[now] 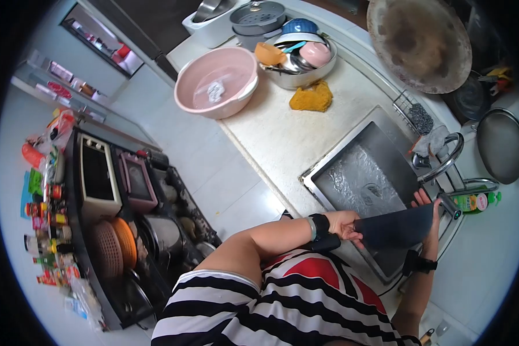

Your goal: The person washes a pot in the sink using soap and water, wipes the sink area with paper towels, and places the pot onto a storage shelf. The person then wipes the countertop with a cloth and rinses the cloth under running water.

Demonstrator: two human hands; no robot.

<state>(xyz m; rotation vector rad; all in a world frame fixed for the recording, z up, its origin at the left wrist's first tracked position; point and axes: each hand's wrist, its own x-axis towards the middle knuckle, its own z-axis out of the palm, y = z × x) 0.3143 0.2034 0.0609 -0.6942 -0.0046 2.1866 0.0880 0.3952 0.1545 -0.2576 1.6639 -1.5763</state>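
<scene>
A dark, flat rectangular panel (399, 227) is held between my two hands over the near end of the metal sink (363, 151). My left hand (345, 225) is closed on its left edge. On the right edge, my right hand (431, 209) grips it, with some fingers behind the panel. I cannot tell exactly what kind of panel it is. Water lies rippling in the sink basin below. The curved faucet (457, 154) stands beyond my right hand, with a greyish cloth (431, 142) near it.
On the counter are a pink basin (185, 92) holding water, a metal bowl (305, 78) of stacked dishes and a yellow sponge cloth (311, 97). A green bottle (472, 202) stands beside the sink. A large pan lid (421, 46) leans at the back. Shelves with an oven (100, 179) line the left.
</scene>
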